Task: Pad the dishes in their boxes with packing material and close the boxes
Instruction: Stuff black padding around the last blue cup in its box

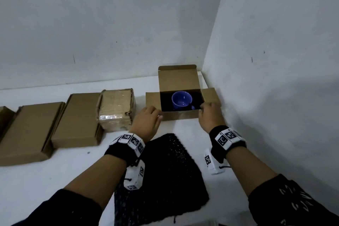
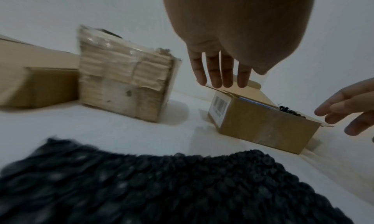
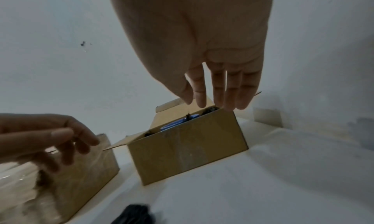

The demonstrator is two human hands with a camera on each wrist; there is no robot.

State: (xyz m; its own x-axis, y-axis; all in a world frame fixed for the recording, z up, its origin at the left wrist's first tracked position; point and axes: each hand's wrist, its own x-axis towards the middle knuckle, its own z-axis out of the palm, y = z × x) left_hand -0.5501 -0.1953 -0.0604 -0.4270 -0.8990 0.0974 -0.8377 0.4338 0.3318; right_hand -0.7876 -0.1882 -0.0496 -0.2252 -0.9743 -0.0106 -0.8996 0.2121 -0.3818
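A small cardboard box (image 1: pixel 180 114) stands open near the wall corner, lid up and side flaps spread. Inside, a blue cup (image 1: pixel 181 100) sits on black padding. My left hand (image 1: pixel 149 118) reaches the box's left flap (image 2: pixel 220 90) with straight fingers (image 2: pixel 215 74), tips at the flap's edge. My right hand (image 1: pixel 210 113) is at the box's right front corner, its straight fingers (image 3: pixel 218 90) touching the top rim by the right flap (image 1: pixel 211 95). Neither hand holds anything. A sheet of black packing material (image 1: pixel 161 176) lies on the table between my forearms.
A plastic-wrapped stack of flat cardboard (image 1: pixel 117 109) stands just left of the open box. Further left lie closed flat boxes (image 1: pixel 78 119). The white table (image 1: pixel 64 170) ends at walls behind and on the right, close to the open box.
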